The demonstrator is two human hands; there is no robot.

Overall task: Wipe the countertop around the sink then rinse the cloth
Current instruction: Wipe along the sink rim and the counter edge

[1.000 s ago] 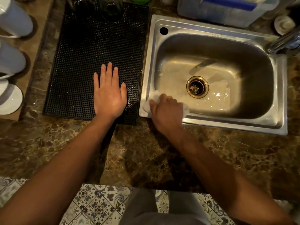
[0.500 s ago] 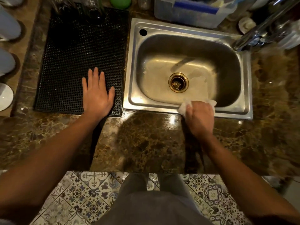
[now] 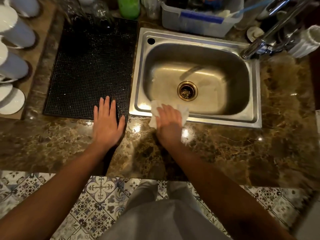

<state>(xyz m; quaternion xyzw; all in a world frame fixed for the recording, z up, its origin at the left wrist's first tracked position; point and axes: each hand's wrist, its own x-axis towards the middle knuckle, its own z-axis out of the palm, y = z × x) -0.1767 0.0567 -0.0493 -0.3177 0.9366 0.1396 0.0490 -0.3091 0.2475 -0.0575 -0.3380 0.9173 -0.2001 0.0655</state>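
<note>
Cloth [image 3: 154, 116] pressed flat under right hand [image 3: 168, 124] on sink [image 3: 225, 119] front rim; left hand [image 3: 108, 125] splayed, empty; even pressure should be kept along rim/countertop [image 3: 225, 149] seam

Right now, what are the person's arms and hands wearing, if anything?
Nothing shows on them. Both forearms are bare from the frame's lower edge to the wrists, with no sleeves in view. The left hand and the right hand have no gloves, and I see no watch, bracelet or rings on the fingers. Below, light grey trousers are visible.
</note>
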